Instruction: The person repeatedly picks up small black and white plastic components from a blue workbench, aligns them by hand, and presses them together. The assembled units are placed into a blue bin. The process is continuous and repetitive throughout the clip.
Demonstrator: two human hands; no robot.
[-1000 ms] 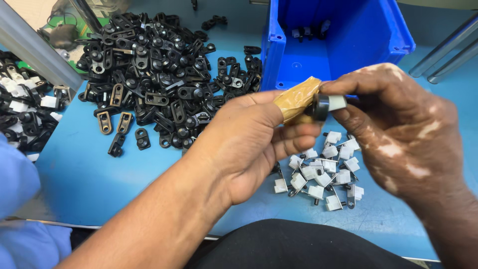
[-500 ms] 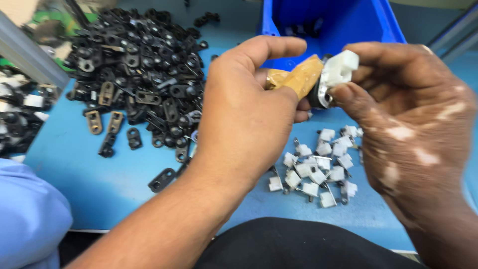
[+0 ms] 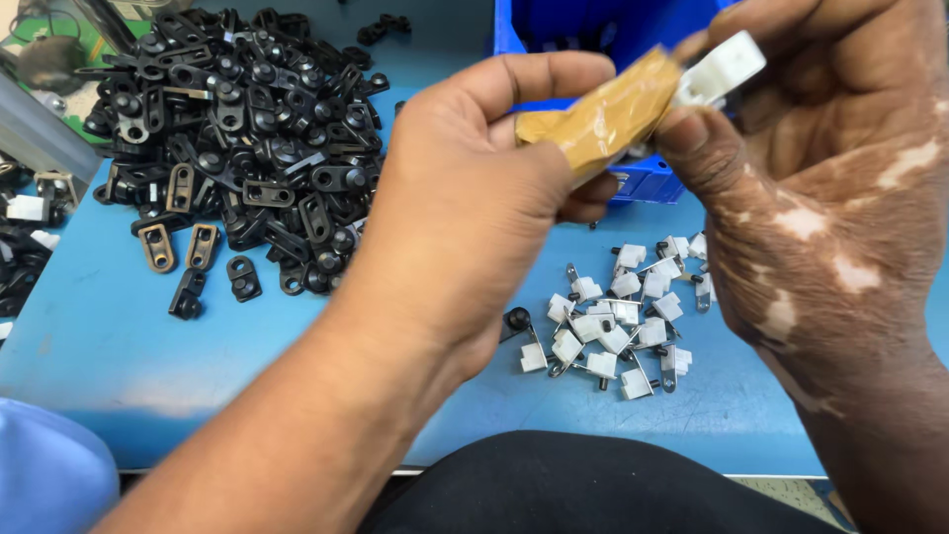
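Note:
My left hand is raised over the blue table, and its taped finger, wrapped in tan tape, presses against a small white plastic clip. My right hand pinches that same white clip from the right with thumb and fingers. Both hands are close to the camera and meet at the clip. Below them lies a small heap of white clips with metal pins. A large pile of black metal brackets lies to the left.
A blue plastic bin stands behind the hands at the back. More black and white parts lie at the far left edge. My dark trouser leg shows below the table's front edge.
Both hands have risen and come closer to the camera together with the white clip. The view has shifted left and down over the table.

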